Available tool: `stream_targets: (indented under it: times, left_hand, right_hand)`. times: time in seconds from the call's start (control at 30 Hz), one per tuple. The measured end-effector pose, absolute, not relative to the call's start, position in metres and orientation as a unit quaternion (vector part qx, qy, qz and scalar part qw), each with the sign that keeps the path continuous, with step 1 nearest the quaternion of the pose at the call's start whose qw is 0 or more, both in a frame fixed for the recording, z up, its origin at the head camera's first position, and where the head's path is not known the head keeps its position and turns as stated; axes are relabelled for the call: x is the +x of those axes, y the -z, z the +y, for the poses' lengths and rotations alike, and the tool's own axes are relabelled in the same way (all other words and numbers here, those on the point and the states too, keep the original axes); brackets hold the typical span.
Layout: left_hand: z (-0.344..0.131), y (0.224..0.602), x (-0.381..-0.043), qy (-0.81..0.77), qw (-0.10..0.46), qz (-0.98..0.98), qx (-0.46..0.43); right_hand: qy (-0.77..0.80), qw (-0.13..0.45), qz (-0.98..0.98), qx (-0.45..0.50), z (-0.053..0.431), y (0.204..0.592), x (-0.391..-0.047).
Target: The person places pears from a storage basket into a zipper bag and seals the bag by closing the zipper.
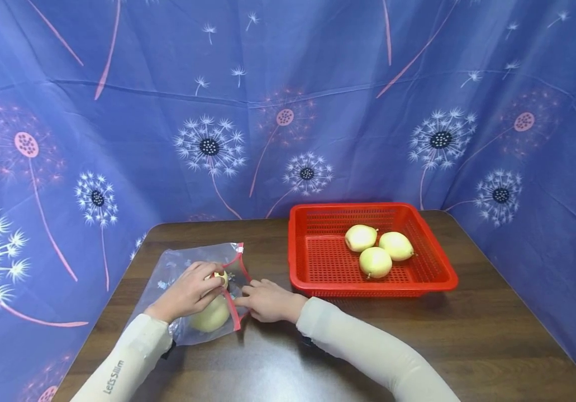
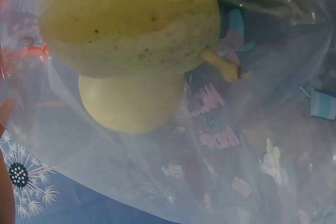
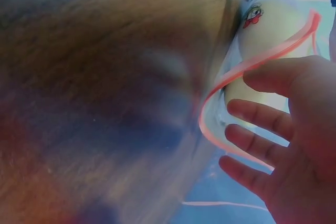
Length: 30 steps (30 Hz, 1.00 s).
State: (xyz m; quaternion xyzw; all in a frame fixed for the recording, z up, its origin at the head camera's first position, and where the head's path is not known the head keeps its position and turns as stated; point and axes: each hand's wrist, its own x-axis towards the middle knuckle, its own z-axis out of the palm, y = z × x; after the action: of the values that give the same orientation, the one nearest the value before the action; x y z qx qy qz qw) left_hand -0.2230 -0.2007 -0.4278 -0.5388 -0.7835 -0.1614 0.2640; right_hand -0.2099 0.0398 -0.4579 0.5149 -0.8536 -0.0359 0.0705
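A clear zip bag with a red-pink zip edge lies on the table, its mouth toward the right. My left hand grips a yellow pear near the bag's mouth, fingers curled over it. A second pear shows through the film, nearer the front. In the left wrist view, a speckled pear with its stem overlaps a paler one. My right hand is at the bag's mouth, thumb overlapping the zip edge and fingers loosely spread in the right wrist view.
A red plastic basket stands at the back right, holding three pears. The brown wooden table extends to the right and front. A blue dandelion-print curtain hangs behind and along the sides.
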Motion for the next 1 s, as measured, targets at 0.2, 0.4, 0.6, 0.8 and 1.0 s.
stream_targets:
  times: [0.2,0.4,0.6,0.8,1.0]
  left_hand:
    - [-0.202,0.425,-0.223,0.159,0.253,-0.790,-0.536]
    - [-0.204,0.425,-0.223,0.159,0.255,-0.790,-0.534]
    - [-0.206,0.426,-0.222,0.159,0.252,-0.794,-0.530]
    - [-0.206,0.426,-0.221,0.160,0.254,-0.793,-0.531]
    - [-0.206,0.426,-0.221,0.161,0.258,-0.791,-0.531]
  right_hand:
    - [0.051,0.061,-0.854,0.514,0.044,0.450,-0.202]
    - [0.077,0.065,-0.849,0.518,0.050,0.443,-0.195]
    - [0.083,0.070,-0.841,0.530,0.059,0.433,-0.187]
    - [0.096,0.081,-0.835,0.536,0.069,0.418,-0.184]
    - [0.102,0.102,-0.826,0.544,0.081,0.398,-0.185]
